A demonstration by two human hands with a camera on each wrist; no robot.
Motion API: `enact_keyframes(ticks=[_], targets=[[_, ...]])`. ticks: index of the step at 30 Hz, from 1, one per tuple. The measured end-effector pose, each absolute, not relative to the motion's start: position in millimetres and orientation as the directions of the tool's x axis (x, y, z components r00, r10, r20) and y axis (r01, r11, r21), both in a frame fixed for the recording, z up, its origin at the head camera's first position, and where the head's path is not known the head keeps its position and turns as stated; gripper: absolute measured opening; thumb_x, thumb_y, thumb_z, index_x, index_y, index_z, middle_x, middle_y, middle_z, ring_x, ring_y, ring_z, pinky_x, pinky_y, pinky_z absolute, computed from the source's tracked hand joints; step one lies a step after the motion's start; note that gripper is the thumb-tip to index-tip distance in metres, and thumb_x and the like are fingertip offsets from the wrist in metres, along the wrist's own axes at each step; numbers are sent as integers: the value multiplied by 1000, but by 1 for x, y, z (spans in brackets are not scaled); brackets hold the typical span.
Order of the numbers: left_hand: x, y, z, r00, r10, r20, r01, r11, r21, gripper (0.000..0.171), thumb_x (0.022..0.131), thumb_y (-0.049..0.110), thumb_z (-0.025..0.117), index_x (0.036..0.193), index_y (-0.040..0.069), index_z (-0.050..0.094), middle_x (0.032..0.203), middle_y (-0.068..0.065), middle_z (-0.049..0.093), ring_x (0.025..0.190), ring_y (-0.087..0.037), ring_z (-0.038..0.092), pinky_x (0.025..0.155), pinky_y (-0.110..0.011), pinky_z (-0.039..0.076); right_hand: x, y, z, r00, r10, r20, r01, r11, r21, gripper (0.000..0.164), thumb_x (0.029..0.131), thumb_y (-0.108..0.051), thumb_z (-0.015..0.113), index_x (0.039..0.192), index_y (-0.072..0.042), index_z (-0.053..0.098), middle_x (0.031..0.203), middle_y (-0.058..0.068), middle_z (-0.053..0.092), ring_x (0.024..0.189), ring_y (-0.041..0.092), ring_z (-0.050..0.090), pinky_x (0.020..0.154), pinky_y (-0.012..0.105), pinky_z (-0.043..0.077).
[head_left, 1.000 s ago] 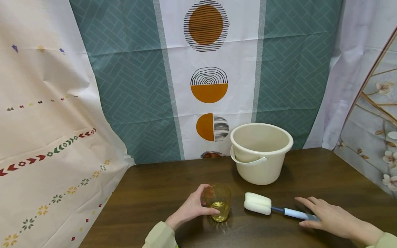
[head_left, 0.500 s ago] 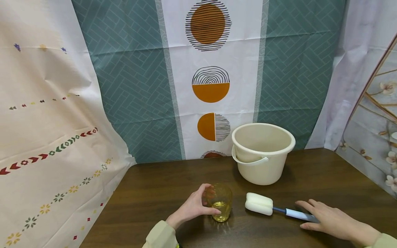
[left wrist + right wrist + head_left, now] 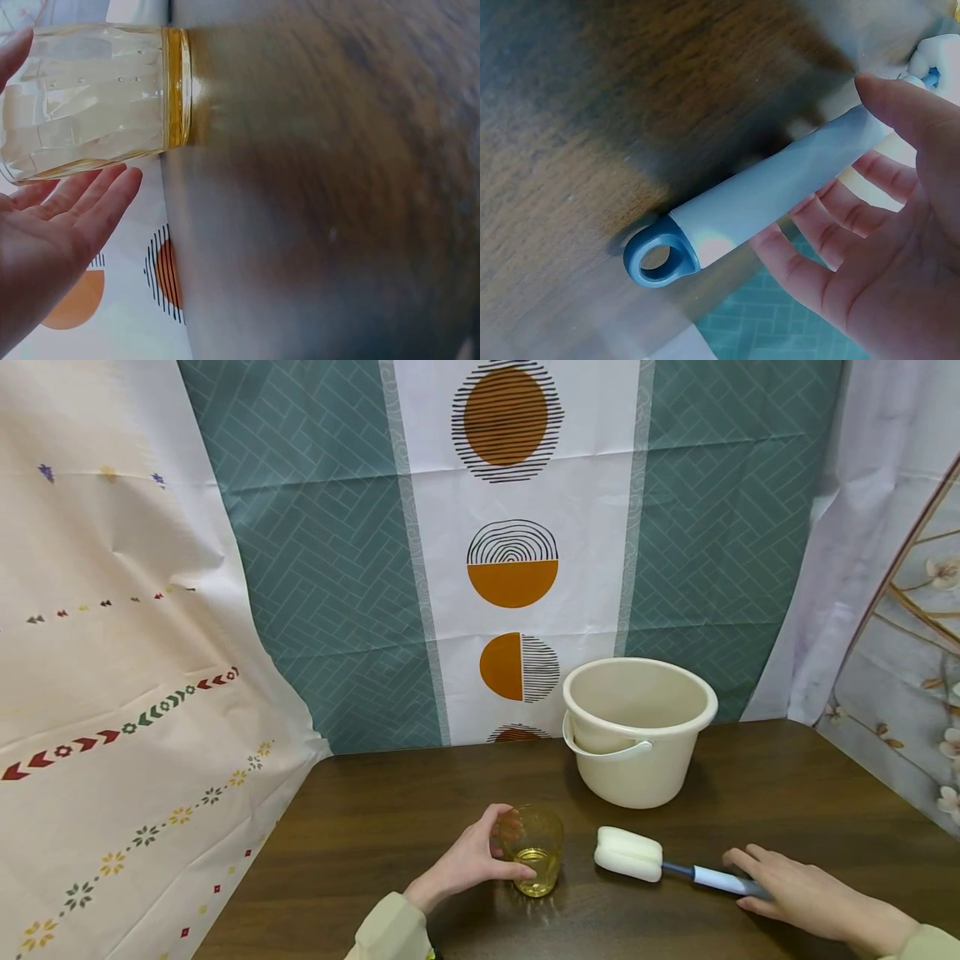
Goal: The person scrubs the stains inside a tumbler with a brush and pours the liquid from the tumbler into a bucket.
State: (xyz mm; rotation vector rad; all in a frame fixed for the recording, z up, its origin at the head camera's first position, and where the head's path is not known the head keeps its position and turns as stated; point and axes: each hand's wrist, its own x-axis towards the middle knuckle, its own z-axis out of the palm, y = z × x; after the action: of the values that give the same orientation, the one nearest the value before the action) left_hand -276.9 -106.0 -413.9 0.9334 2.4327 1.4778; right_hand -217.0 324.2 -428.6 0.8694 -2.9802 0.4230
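A clear yellow drinking glass [image 3: 540,852] stands upright on the table. My left hand [image 3: 471,858] holds it from the left, thumb at the front and fingers behind; the left wrist view shows the glass [image 3: 97,101] between them. On the right lies a sponge bottle brush [image 3: 628,854] with a cream head and a blue-and-white handle. My right hand [image 3: 802,893] is around the handle's end, thumb on one side and fingers on the other. In the right wrist view the fingers lie loosely along the handle [image 3: 780,184], with a gap before the palm.
A cream bucket [image 3: 637,735] with its handle hanging down stands at the back of the brown wooden table [image 3: 420,785]. Behind the table hangs a green and white patterned cloth [image 3: 330,568]. More cloths drape on the left and right sides.
My right hand's thumb and fingers have drawn a little closer together around the brush handle. The left hand and the glass stay in place. The head view has shifted slightly.
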Motion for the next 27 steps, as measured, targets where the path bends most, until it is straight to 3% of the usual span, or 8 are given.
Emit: enact_keyframes(ticks=[27], targets=[[-278,-105,-415,-788,592,168,410,302,861,73,75,25,75,130,5,31,120,-6,48,107,-19,46,79,-33,43,-223,326,-429,-794,-599,105,-605,761,-234,28,78,-16,70,100,-18,54,80,-17,36,63,-1,37,46,24,35]])
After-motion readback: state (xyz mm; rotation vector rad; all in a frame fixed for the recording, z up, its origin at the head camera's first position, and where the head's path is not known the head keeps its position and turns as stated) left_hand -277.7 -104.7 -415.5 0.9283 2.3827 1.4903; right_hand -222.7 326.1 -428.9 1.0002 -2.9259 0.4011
